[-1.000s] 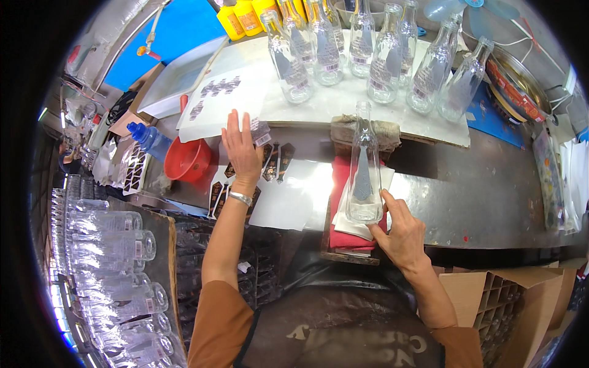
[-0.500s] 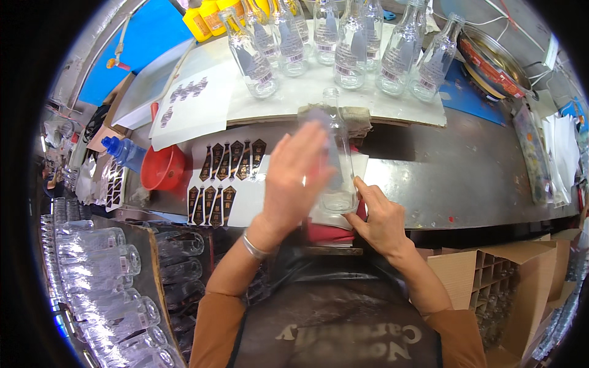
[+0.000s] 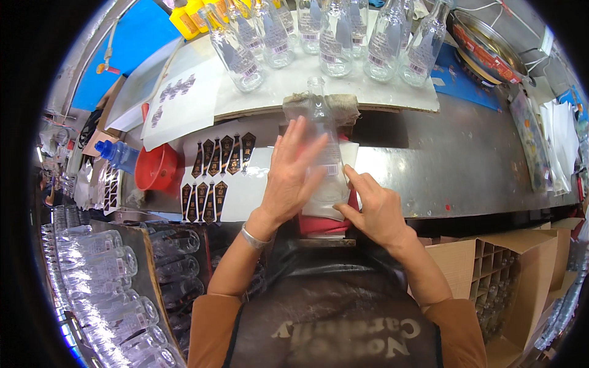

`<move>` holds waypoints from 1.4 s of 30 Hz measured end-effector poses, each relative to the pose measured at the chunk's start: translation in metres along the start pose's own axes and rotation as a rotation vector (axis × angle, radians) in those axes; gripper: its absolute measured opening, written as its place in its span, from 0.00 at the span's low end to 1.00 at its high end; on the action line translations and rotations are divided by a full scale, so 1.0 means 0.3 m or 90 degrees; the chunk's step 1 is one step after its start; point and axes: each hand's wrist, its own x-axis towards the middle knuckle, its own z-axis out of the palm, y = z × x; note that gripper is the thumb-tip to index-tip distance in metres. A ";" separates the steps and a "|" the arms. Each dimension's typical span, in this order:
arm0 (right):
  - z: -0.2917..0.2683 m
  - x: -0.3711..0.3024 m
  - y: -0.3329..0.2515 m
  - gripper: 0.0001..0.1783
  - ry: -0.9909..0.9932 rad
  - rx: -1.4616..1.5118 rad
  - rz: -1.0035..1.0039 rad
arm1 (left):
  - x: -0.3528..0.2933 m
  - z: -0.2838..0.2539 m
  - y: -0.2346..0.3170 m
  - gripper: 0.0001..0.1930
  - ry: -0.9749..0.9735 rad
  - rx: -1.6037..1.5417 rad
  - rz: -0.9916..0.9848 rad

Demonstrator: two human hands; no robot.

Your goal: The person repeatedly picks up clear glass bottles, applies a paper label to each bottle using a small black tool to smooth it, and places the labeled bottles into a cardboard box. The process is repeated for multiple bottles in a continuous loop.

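Note:
A clear glass bottle (image 3: 330,147) lies before me, its neck pointing away over a folded cloth (image 3: 342,109) and its base toward me. Fine print and a barcode show on its upper side. My right hand (image 3: 375,208) grips the base end between thumb and forefinger. Flat and with fingers spread, my left hand (image 3: 288,172) rests on or just over the bottle's left side; its fingertips are slightly blurred, so contact is uncertain. Red cloth (image 3: 325,226) is under the base. A sheet of dark tie-shaped labels (image 3: 211,153) lies left of my left hand.
Several upright labelled bottles (image 3: 336,52) stand on the white board (image 3: 270,92) at the back. At left are a red cup (image 3: 156,168) and a blue-capped bottle (image 3: 119,154). Bottles (image 3: 101,257) lie stacked lower left; a divided carton (image 3: 527,288) stands lower right.
The bottle has turned, bringing its print and barcode up where a greyish label back showed. My left hand's fingers have spread apart. The whole view has shifted slightly.

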 end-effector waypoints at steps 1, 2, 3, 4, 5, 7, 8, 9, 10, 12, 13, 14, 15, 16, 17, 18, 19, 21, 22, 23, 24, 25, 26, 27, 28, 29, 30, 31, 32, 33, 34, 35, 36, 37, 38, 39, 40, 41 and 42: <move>-0.012 0.008 0.014 0.38 -0.012 0.036 -0.001 | -0.003 0.001 0.000 0.27 0.016 -0.033 -0.010; -0.034 0.014 0.033 0.37 -0.022 0.071 0.003 | -0.007 0.005 0.004 0.27 0.028 -0.069 -0.017; -0.048 0.017 0.052 0.36 -0.033 0.106 0.008 | -0.015 0.011 0.007 0.28 0.039 -0.106 -0.027; -0.054 0.032 0.062 0.32 -0.046 0.163 0.055 | -0.016 0.004 0.003 0.28 0.042 -0.169 -0.048; -0.065 0.045 0.074 0.28 -0.051 0.216 0.106 | -0.008 0.001 -0.001 0.27 0.045 -0.229 -0.067; -0.027 0.078 0.100 0.24 -0.059 0.480 0.250 | 0.006 -0.011 0.004 0.24 0.060 -0.270 -0.096; -0.019 0.104 0.103 0.24 -0.071 0.470 0.254 | 0.012 -0.014 0.008 0.23 0.057 -0.280 -0.097; -0.010 0.130 0.106 0.25 -0.082 0.461 0.258 | 0.012 -0.009 0.010 0.23 0.058 -0.266 -0.088; -0.002 0.148 0.101 0.26 -0.091 0.447 0.259 | 0.014 -0.003 0.016 0.23 0.059 -0.252 -0.078; 0.013 0.162 0.096 0.27 -0.095 0.424 0.233 | 0.013 0.007 0.021 0.24 0.046 -0.232 -0.078; 0.019 0.168 0.093 0.27 -0.097 0.413 0.219 | 0.009 0.008 0.022 0.24 0.043 -0.223 -0.081; 0.015 0.165 0.079 0.28 -0.097 0.418 0.213 | 0.003 0.012 0.021 0.24 0.039 -0.217 -0.084; 0.014 0.161 0.072 0.28 -0.097 0.422 0.208 | -0.002 0.016 0.021 0.24 0.035 -0.211 -0.086; 0.021 0.157 0.076 0.28 -0.090 0.425 0.205 | -0.006 0.018 0.022 0.24 0.034 -0.207 -0.084; 0.030 0.152 0.082 0.28 -0.082 0.428 0.203 | -0.008 0.018 0.025 0.24 0.034 -0.202 -0.081; 0.034 0.149 0.084 0.28 -0.075 0.431 0.200 | -0.009 0.019 0.026 0.24 0.033 -0.198 -0.079; 0.032 0.147 0.084 0.28 -0.083 0.433 0.210 | -0.010 0.024 0.022 0.24 0.037 -0.201 -0.075; 0.012 0.149 0.068 0.28 -0.097 0.434 0.224 | -0.017 0.031 0.017 0.24 0.049 -0.204 -0.064; 0.008 0.148 0.064 0.28 -0.100 0.436 0.225 | -0.019 0.031 0.017 0.24 0.048 -0.208 -0.065; 0.007 0.150 0.062 0.28 -0.103 0.438 0.227 | -0.019 0.030 0.015 0.24 0.047 -0.212 -0.068; 0.007 0.152 0.061 0.28 -0.107 0.440 0.228 | -0.020 0.030 0.014 0.25 0.045 -0.215 -0.071; 0.009 0.150 0.061 0.28 -0.100 0.440 0.227 | -0.020 0.030 0.014 0.25 0.044 -0.218 -0.073; 0.015 0.147 0.061 0.28 -0.092 0.440 0.226 | -0.022 0.031 0.015 0.25 0.042 -0.219 -0.076; 0.018 0.146 0.061 0.28 -0.085 0.441 0.225 | -0.022 0.032 0.016 0.25 0.041 -0.220 -0.078; 0.018 0.148 0.062 0.28 -0.090 0.441 0.226 | -0.021 0.032 0.015 0.25 0.044 -0.216 -0.072; 0.017 0.150 0.064 0.29 -0.096 0.442 0.227 | -0.020 0.032 0.014 0.25 0.047 -0.211 -0.066; 0.016 0.151 0.064 0.29 -0.101 0.442 0.228 | -0.020 0.032 0.013 0.25 0.050 -0.207 -0.059; 0.016 0.149 0.062 0.28 -0.095 0.439 0.225 | -0.021 0.032 0.012 0.25 0.049 -0.207 -0.061; 0.016 0.149 0.059 0.27 -0.090 0.436 0.222 | -0.022 0.032 0.011 0.25 0.049 -0.207 -0.062; 0.015 0.149 0.057 0.26 -0.084 0.432 0.219 | -0.023 0.032 0.010 0.25 0.050 -0.208 -0.063; 0.021 0.146 0.074 0.24 -0.075 0.480 0.253 | -0.023 0.032 0.012 0.25 0.049 -0.207 -0.066; 0.027 0.140 0.110 0.22 -0.064 0.525 0.288 | -0.020 0.031 0.016 0.25 0.047 -0.208 -0.067; 0.027 0.137 0.139 0.21 -0.056 0.571 0.322 | -0.019 0.031 0.018 0.25 0.048 -0.208 -0.070; 0.019 0.133 0.162 0.17 0.012 0.695 0.445 | -0.019 0.030 0.019 0.25 0.048 -0.207 -0.070; 0.038 0.102 0.250 0.16 0.084 0.764 0.474 | -0.015 0.033 0.020 0.25 0.048 -0.209 -0.065; 0.044 0.099 0.282 0.15 0.154 0.835 0.501 | -0.013 0.035 0.020 0.25 0.048 -0.208 -0.062; 0.055 0.083 0.303 0.14 0.171 0.842 0.483 | -0.011 0.036 0.019 0.25 0.048 -0.208 -0.059; 0.043 0.088 0.259 0.13 0.182 0.850 0.467 | -0.016 0.036 0.013 0.25 0.050 -0.206 -0.062; 0.021 0.088 0.220 0.13 0.196 0.858 0.451 | -0.021 0.036 0.010 0.25 0.050 -0.206 -0.062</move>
